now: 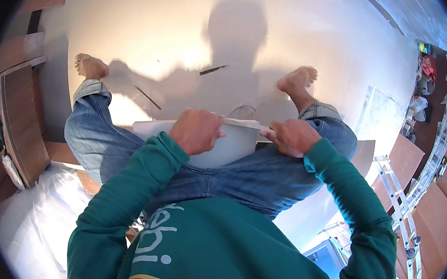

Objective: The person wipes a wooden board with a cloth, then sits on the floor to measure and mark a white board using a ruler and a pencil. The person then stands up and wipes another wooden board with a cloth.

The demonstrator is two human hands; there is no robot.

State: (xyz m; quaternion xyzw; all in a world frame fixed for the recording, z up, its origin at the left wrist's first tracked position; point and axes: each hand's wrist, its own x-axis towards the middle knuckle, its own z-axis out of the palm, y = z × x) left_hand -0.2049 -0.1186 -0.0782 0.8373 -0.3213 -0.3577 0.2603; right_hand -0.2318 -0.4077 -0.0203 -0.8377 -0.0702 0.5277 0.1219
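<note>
A pale whitish sheet spans my lap between my knees, its upper edge folded or curled over. My left hand is closed on that edge at the left, fingers curled in. My right hand pinches the same edge on the right, thumb and fingers pressed together. Whether the sheet is paper or plastic, I cannot tell. Beyond it, on the light floor, lie a short dark slim tool and a long thin dark stick. A thin curved strip lies just past the sheet's edge.
My bare feet rest on the pale floor either side. Brown boards and clear plastic sheeting are at the left. On the right are a metal ladder, brown panels and a red bag among assorted items.
</note>
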